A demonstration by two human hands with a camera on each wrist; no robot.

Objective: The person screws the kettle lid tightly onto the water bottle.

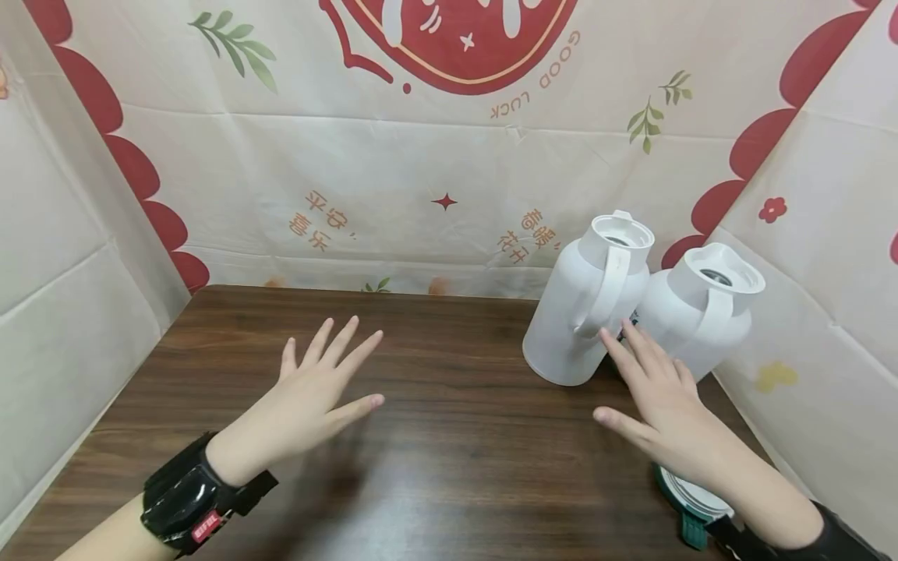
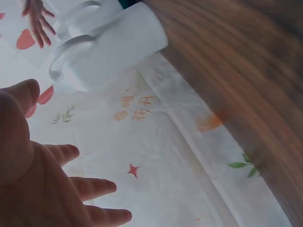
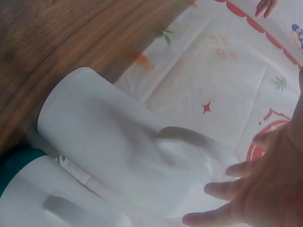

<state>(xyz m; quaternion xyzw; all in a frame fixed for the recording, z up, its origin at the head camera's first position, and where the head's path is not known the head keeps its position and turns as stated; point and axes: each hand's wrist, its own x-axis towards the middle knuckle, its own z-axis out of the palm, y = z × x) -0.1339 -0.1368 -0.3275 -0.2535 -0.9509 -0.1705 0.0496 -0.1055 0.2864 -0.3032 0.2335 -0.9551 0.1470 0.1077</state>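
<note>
White plastic-looking walls mark the tall, handled jug (image 1: 557,327) standing at the far right of the dark brown wood-grain counter (image 1: 477,436); close by on its right stands a second white jug (image 1: 722,335) with a wide, pale rim and its own handle. The right hand (image 1: 662,401) is spread, fingers straight and thumb held well out, gripping nothing. Its fingertips overlap the lower end of the tall jug's handle (image 1: 609,292) in the head view, though whether they actually touch is hard to judge. The left hand (image 1: 312,401) is likewise fanned wide with nothing in it, above the left half of the counter and well apart from both jugs. Beneath the right forearm lies a round, green-and-white object (image 1: 691,492) with a green tab, partly hidden. A glossy black band (image 1: 185,491) wraps the left wrist.
</note>
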